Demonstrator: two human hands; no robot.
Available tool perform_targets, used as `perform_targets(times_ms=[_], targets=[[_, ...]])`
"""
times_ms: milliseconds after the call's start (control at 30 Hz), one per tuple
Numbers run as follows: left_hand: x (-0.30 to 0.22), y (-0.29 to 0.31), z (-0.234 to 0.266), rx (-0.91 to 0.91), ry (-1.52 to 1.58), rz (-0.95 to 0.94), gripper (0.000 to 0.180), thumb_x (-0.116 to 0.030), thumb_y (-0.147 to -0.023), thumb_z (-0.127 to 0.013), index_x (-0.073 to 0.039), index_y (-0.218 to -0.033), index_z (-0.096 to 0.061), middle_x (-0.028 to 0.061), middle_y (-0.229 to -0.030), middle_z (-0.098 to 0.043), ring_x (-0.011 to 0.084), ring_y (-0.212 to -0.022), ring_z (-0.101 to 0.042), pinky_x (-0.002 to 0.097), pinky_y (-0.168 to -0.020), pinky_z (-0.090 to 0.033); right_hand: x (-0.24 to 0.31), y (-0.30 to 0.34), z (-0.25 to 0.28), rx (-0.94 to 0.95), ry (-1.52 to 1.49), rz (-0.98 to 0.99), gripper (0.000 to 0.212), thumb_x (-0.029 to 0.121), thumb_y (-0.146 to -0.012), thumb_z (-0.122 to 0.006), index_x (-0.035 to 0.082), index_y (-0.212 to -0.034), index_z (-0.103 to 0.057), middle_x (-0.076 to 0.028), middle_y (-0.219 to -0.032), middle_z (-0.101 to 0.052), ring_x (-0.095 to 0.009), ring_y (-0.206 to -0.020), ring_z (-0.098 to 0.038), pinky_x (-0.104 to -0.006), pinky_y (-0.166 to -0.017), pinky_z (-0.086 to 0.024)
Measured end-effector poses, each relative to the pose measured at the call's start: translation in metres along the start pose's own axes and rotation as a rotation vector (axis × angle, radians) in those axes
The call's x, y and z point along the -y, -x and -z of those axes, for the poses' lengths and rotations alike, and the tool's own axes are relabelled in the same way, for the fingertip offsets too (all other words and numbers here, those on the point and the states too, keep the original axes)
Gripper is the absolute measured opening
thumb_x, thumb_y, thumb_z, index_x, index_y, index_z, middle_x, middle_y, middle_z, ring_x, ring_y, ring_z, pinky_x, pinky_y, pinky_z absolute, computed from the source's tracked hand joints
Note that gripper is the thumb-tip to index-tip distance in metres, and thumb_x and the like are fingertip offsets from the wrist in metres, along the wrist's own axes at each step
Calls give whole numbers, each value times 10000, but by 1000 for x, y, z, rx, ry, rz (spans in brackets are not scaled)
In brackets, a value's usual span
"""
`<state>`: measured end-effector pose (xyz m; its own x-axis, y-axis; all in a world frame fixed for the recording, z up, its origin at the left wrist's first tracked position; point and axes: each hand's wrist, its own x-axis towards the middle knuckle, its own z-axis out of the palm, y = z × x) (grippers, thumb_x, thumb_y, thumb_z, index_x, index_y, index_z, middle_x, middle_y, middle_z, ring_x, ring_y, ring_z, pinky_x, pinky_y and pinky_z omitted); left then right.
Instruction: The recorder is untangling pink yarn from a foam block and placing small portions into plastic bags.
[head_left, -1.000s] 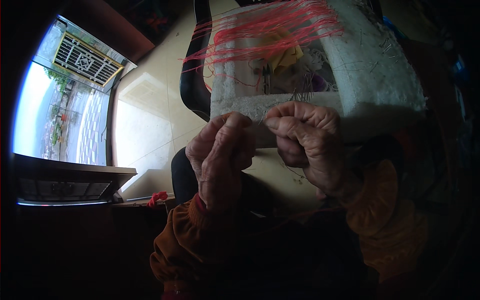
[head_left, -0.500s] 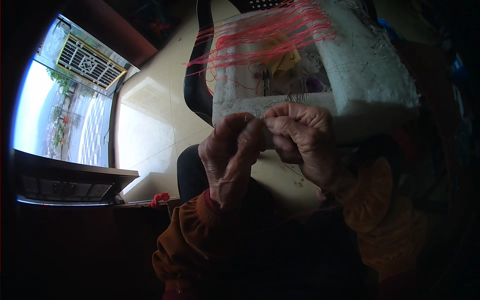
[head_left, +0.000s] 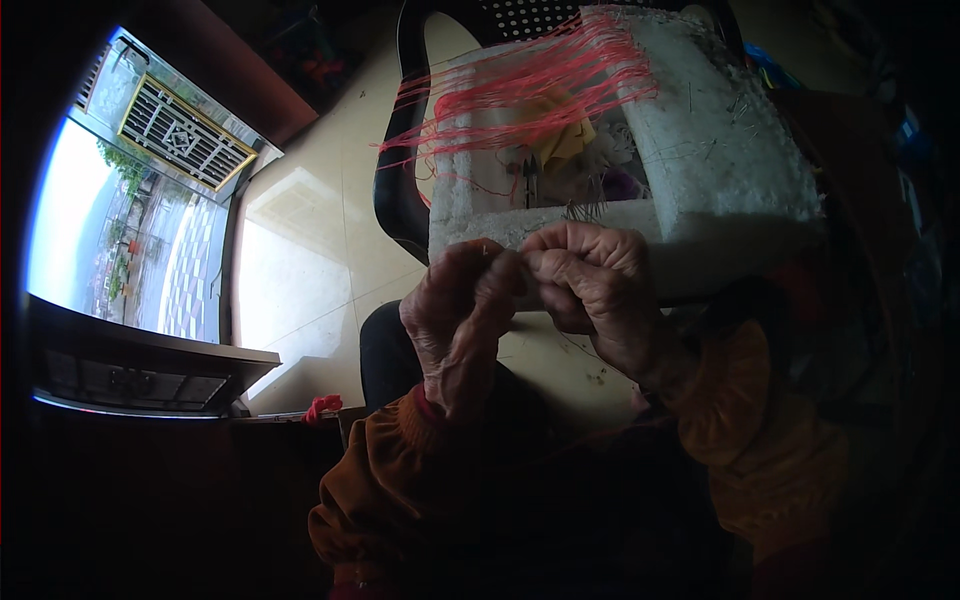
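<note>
My left hand (head_left: 455,325) is closed, thumb pressed against the fingers, with a tiny pale tip (head_left: 485,250) showing at its index finger. Against it, fingertip to fingertip, my right hand (head_left: 600,280) pinches too. What lies between the fingers is too small and dark to name. Both hands are just in front of the near wall of a white foam box (head_left: 720,150). Pink-red threads (head_left: 540,85) stretch across the top of the box in a loose bundle. Thin metal pins or hooks (head_left: 588,211) stick up at its near inner edge.
Inside the box are a yellow scrap (head_left: 568,143), dark pointed tools (head_left: 530,180) and something purple (head_left: 622,184). The box rests on a black chair (head_left: 395,205). A bright doorway (head_left: 150,230) opens at left, and a red cloth-like piece (head_left: 322,407) lies below it.
The view has shifted slightly, so the box and hands sit a little lower in it. My fingertips stay pinched together, in nearly the same pose.
</note>
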<state>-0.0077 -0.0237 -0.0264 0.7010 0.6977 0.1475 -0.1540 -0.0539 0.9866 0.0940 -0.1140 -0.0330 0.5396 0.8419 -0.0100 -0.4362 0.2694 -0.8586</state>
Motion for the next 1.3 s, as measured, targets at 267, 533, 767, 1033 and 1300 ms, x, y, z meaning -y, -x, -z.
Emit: perform_targets(times_ms=[267, 533, 767, 1033, 1300], targets=[[-1, -3, 7, 23, 178, 133, 137, -140, -900, -551, -38, -991, -560, -21, -720, -521, 37, -566, -422, 171, -504, -327, 0, 3, 2, 17, -27, -67, 115, 67, -868, -524, -23, -918, -576, 32, -555, -455, -10, -420, -329, -175, -357, -248], [-10, 23, 15, 20, 134, 164, 170, -152, -895, -568, -27, -1009, -570, -12, -717, -532, 33, -558, -420, 169, -500, -336, 6, 24, 5, 20, -83, -113, 123, 74, -881, -535, -33, -936, -563, 11, -564, -458, -16, -413, -326, -180, -352, -246], [-9, 41, 9, 171, -60, 93, 144, -128, -879, -592, -21, -976, -586, -28, -705, -530, 39, -584, -445, 176, -525, -359, 10, 33, 0, 143, -28, -137, 132, 96, -889, -549, -27, -936, -562, 4, -571, -464, -20, -413, -337, -181, -359, -245], [-6, 32, 14, 135, 23, 147, 115, -129, -891, -561, -23, -933, -579, -33, -658, -502, 41, -560, -428, 189, -509, -345, 11, 28, 3, 164, 17, -198, 146, 118, -894, -555, -22, -935, -565, 5, -570, -471, -27, -426, -355, -183, -378, -261], [-7, 26, 12, 117, 86, 151, 140, -151, -916, -502, -22, -920, -556, -23, -642, -480, 39, -518, -387, 189, -463, -300, 5, 26, 6, 206, 454, 204, 112, 98, -857, -602, -10, -864, -629, -5, -631, -573, -42, -567, -499, -189, -509, -387]])
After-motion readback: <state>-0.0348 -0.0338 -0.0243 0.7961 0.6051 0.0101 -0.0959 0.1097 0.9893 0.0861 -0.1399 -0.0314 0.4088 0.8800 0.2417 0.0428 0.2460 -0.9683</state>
